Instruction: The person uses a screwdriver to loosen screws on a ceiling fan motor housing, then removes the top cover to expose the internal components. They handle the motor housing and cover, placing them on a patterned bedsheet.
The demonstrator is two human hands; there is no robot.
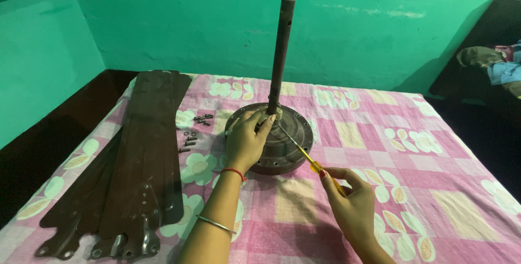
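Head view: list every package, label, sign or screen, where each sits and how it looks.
None in view: no package, label, sign or screen shows.
Only a brown fan motor, dark fan blades, loose screws and a yellow-handled screwdriver lie on the pink floral sheet.
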